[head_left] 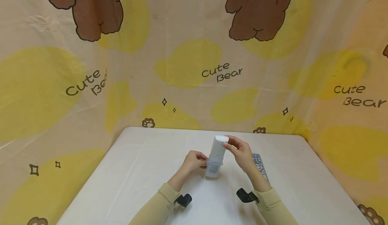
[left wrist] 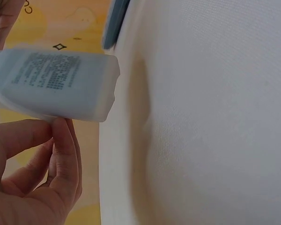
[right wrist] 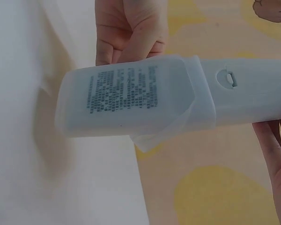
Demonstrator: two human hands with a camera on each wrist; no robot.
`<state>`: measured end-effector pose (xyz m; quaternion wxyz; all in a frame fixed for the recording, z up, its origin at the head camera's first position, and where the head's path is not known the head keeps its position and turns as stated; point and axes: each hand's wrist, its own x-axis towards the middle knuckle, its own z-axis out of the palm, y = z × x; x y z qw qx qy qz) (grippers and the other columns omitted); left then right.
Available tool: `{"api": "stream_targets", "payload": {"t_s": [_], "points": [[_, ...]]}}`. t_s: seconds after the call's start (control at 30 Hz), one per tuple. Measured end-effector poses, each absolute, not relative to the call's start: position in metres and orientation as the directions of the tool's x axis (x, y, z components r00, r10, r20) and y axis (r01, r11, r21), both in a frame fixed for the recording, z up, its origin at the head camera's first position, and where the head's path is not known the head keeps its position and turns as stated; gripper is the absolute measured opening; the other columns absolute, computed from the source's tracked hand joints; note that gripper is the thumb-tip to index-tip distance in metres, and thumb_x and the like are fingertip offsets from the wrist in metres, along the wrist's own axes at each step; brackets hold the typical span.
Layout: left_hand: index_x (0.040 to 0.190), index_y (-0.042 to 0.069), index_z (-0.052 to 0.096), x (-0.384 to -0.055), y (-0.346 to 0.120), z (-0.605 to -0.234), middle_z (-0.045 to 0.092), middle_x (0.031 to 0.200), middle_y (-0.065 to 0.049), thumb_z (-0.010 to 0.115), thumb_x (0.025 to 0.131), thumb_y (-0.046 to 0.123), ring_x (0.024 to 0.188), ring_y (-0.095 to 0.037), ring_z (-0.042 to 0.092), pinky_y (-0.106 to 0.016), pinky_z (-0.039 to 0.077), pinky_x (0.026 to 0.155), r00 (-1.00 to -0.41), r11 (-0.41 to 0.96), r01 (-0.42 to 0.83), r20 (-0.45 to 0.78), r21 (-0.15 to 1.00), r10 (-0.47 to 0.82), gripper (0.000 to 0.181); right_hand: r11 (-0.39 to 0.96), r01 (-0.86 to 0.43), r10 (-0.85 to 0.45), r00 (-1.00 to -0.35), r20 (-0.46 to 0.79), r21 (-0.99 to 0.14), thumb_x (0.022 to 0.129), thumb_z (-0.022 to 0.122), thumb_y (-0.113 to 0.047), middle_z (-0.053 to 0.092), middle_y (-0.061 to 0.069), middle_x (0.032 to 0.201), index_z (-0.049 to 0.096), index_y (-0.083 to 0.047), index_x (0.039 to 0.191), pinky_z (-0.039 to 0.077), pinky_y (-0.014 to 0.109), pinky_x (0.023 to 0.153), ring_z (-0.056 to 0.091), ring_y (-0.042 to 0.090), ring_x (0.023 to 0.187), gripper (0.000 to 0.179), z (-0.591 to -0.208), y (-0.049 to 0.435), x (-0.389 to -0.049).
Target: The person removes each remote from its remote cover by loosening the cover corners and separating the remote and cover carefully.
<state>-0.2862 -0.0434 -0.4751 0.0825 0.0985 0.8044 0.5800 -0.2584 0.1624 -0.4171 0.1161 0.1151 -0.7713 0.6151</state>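
Note:
A white remote control (head_left: 219, 147) stands tilted over the table, its back with a small latch (right wrist: 227, 79) showing in the right wrist view. A translucent, soft-looking sleeve (right wrist: 173, 101) covers its lower part, and printed text shows through it. My right hand (head_left: 240, 150) grips the remote's upper end between thumb and fingers. At the sleeve's side, my left hand (head_left: 195, 161) pinches its edge with thumb and forefinger; the same hand (left wrist: 40, 164) shows below the sleeve in the left wrist view. A loose flap of the sleeve hangs out on one side.
A flat grey-blue panel (head_left: 259, 164) with a pale pattern lies on the white table (head_left: 145, 171), partly behind my right forearm. A cloth printed with bears (head_left: 182, 63) hangs behind the table. A black wrist camera (head_left: 247, 195) sits by my right cuff.

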Motion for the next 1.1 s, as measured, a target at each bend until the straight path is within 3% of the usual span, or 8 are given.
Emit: {"api": "stream_targets", "payload": {"t_s": [0.73,1.1], "points": [[0.086,-0.007,0.068,-0.2871,-0.0443,-0.4745,0.069,0.076,-0.013,0.064,0.074,-0.01,0.062,-0.015,0.065,-0.031,0.059,0.062,-0.971,0.317,0.059,-0.02,0.946,0.238,0.014,0.203,-0.324,-0.015,-0.944,0.328,-0.924,0.087,0.067,-0.018,0.064,0.018,0.115,0.063,-0.001,0.118,0.05,0.015,0.084,0.06,0.005,0.095,0.035,-0.4137,0.162,-0.2601],[0.084,-0.005,0.068,-0.2845,-0.0469,-0.4766,0.068,0.073,-0.01,0.064,0.072,-0.01,0.06,-0.014,0.064,-0.029,0.058,0.06,-0.979,0.33,0.026,-0.043,0.944,0.198,0.013,0.212,-0.322,-0.028,-0.946,0.324,-0.923,0.087,0.068,-0.018,0.065,0.015,0.107,0.063,-0.002,0.117,0.05,0.016,0.084,0.059,0.008,0.094,0.035,-0.4138,0.1599,-0.2597]]}}
